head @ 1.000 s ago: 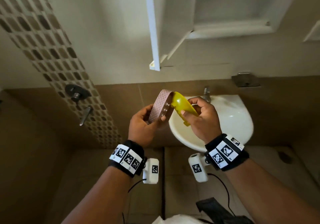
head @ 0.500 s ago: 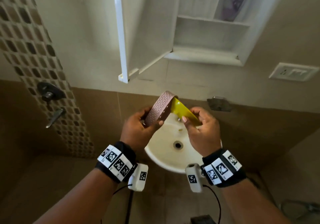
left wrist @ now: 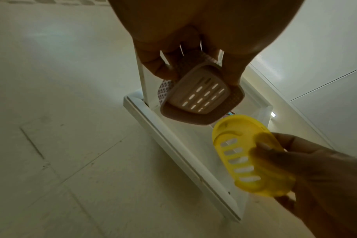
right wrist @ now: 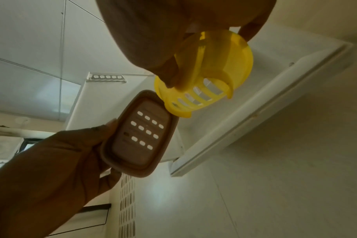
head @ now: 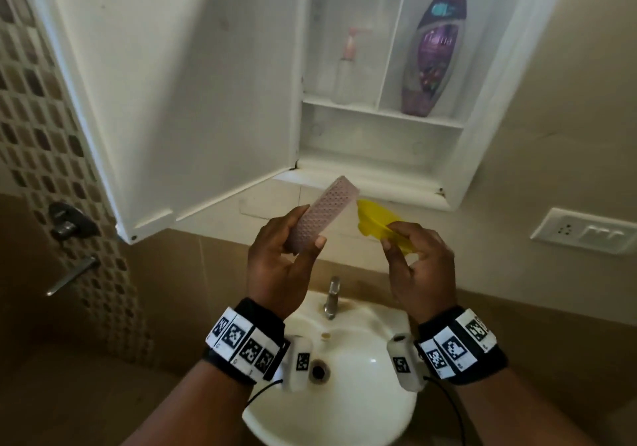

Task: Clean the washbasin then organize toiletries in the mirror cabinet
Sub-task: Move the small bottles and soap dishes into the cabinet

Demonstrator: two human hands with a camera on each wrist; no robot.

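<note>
My left hand (head: 296,239) grips a pink perforated soap dish (head: 325,216) on its edge, thumb on one side and fingers on the other; its slotted base shows in the left wrist view (left wrist: 200,96). My right hand (head: 406,242) pinches a yellow slotted soap dish (head: 379,226) beside it (right wrist: 206,83). Both dishes are held apart, just below the open mirror cabinet (head: 375,149). The white washbasin (head: 344,394) lies under my wrists.
The cabinet door (head: 179,94) hangs open to the left. On the upper shelf stand a pink pump bottle (head: 348,66) and a purple bottle (head: 432,56). A tap (head: 332,295) sits at the basin's back, a switch plate (head: 586,230) on the right wall.
My view has tilted up, bringing the cabinet's shelves and bottles into sight. Both hands have risen toward the cabinet, and the two soap dishes have drawn apart.
</note>
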